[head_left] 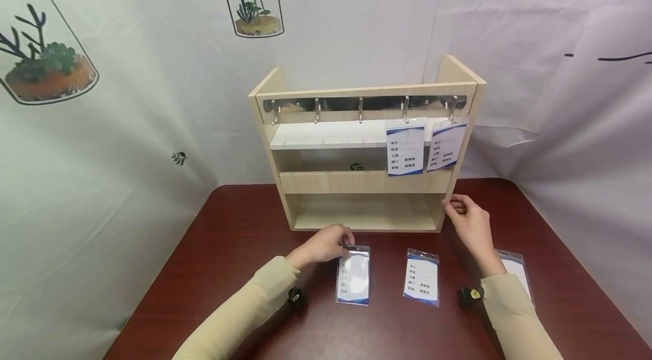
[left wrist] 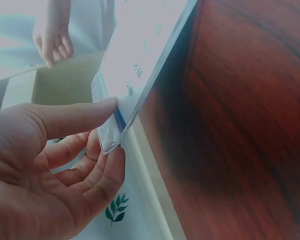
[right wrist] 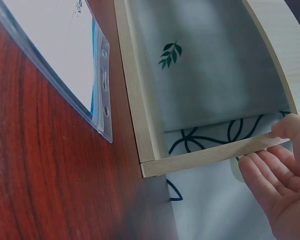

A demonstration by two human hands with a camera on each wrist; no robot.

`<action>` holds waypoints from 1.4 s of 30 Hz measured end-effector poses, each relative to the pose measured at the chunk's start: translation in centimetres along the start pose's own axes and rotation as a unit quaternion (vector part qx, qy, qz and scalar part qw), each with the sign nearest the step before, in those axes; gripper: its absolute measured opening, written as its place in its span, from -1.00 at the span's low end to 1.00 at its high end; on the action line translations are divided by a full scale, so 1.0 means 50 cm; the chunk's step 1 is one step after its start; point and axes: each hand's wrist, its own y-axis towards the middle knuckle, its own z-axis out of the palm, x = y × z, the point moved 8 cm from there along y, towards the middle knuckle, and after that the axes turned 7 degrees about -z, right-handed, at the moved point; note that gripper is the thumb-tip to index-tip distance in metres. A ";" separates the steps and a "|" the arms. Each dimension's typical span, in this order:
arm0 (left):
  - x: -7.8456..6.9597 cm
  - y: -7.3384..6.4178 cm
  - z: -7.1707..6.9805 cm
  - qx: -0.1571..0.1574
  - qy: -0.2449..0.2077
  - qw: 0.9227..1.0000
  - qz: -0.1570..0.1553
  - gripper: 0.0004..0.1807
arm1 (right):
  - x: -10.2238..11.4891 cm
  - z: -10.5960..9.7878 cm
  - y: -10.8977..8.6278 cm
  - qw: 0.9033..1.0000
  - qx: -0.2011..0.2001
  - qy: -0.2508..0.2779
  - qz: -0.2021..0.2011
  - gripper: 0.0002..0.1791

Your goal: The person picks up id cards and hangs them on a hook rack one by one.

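My left hand pinches the top edge of a clear badge holder between thumb and fingers. In the left wrist view that badge holder stands tilted against the dark red tabletop, with a blue stripe near the pinched end. At the shelf's lower right side is my right hand, thumb and fingertips on either side of the side panel. The wooden shelf carries a row of metal hooks. From its two rightmost hooks hang a badge and another badge.
One badge holder lies on the red table between my arms. Another badge lies partly behind my right forearm. A printed white curtain surrounds the table at the back and sides.
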 end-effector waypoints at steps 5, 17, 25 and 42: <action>-0.004 -0.005 -0.016 -0.002 0.003 1.000 0.000 -0.81 | 0.001 0.000 0.000 1.000 0.001 0.002 -0.002 -0.61; -0.025 -0.018 -0.061 0.005 -0.035 0.999 0.020 -0.86 | 0.002 -0.002 -0.002 1.000 0.000 0.005 0.000 -0.61; -0.041 -0.010 -0.090 -0.016 -0.036 0.999 0.017 -0.89 | 0.002 -0.012 0.002 1.000 0.000 0.004 0.003 -0.60; -0.078 -0.003 -0.209 -0.090 -0.069 0.993 0.034 -0.93 | -0.001 -0.002 0.001 1.000 0.000 0.001 0.007 -0.61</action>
